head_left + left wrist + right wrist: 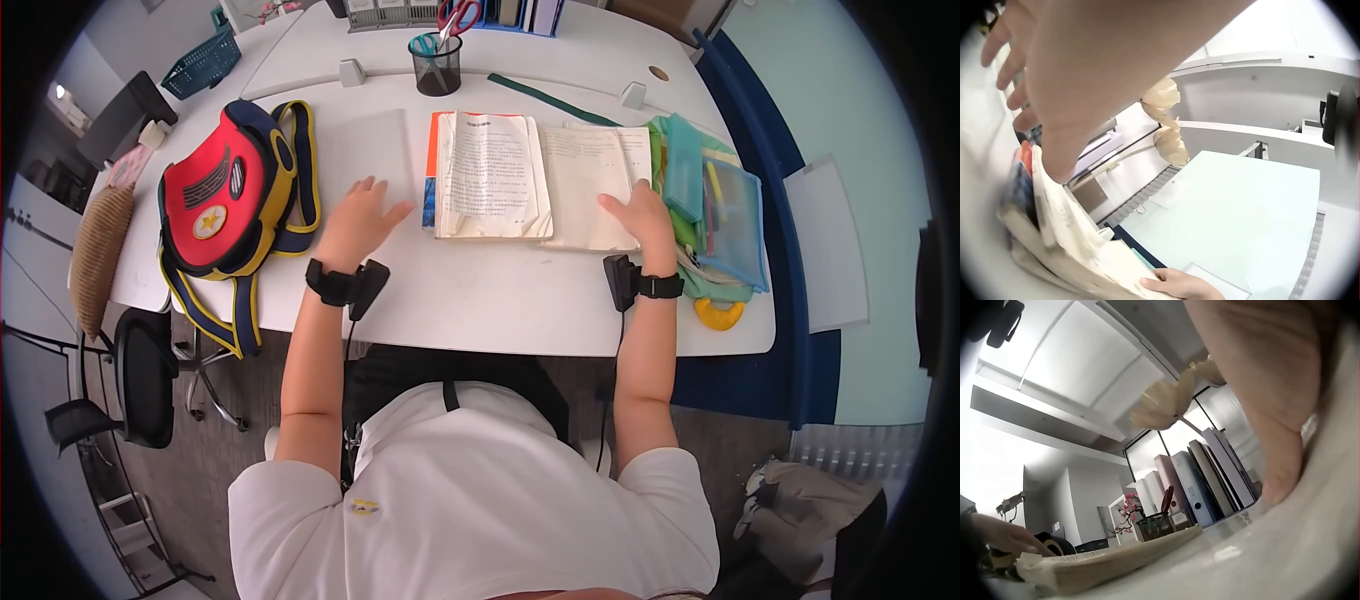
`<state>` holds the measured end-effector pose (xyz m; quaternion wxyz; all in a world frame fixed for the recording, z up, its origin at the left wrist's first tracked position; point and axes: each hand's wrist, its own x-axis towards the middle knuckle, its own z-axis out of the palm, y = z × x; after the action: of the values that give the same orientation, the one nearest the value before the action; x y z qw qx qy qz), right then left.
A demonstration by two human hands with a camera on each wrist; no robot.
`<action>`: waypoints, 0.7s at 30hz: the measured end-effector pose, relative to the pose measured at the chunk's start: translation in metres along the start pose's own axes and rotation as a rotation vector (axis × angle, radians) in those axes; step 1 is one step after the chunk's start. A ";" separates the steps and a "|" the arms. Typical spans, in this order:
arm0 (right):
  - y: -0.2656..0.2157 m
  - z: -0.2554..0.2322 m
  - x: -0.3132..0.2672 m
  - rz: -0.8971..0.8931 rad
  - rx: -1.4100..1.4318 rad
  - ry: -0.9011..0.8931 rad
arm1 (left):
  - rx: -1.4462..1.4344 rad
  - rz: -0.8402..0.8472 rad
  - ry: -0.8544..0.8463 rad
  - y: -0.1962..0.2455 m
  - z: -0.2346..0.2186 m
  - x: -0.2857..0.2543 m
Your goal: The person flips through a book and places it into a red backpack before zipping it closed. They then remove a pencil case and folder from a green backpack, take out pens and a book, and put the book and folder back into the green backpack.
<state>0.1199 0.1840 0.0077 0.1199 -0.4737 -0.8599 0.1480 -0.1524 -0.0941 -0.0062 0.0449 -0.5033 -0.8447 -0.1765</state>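
Observation:
A worn open book point(495, 180) with curled page edges lies mid-table, an orange and blue cover point(431, 205) showing beneath its left side. Its right-hand pages point(585, 185) spread toward my right hand point(643, 215). That hand rests at their right edge, thumb stretched over the paper and other fingers loosely extended. Left of the book, my left hand point(362, 225) is spread with nothing in it, over the near end of a flat pale grey rectangle point(375, 150). In the left wrist view its fingers are extended beside the stacked pages point(1079, 244).
A red and navy backpack point(225, 190) sits on the left. Green and blue pouches with pens point(725, 210) lie right of the book, partly behind my right hand. A mesh cup point(437, 72) with scissors stands at the back, near a dark green strip point(550, 98).

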 end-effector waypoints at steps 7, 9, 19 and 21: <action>-0.011 -0.014 -0.004 -0.024 0.002 0.110 | -0.432 0.265 -0.007 0.075 -0.010 0.007; -0.009 -0.012 -0.004 -0.132 -0.053 0.262 | -0.493 0.326 -0.040 0.089 -0.006 0.012; -0.033 -0.024 -0.025 -0.252 1.499 -0.624 | -1.274 -0.037 -0.268 0.139 0.004 0.053; -0.045 -0.019 -0.032 -0.410 1.400 -0.728 | -1.395 -0.189 -0.250 0.143 -0.001 0.055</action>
<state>0.1077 0.1367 0.0395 0.1259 -0.0445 -0.6228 0.7709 -0.0559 0.0134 0.0450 -0.4000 -0.3558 -0.5740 -0.6197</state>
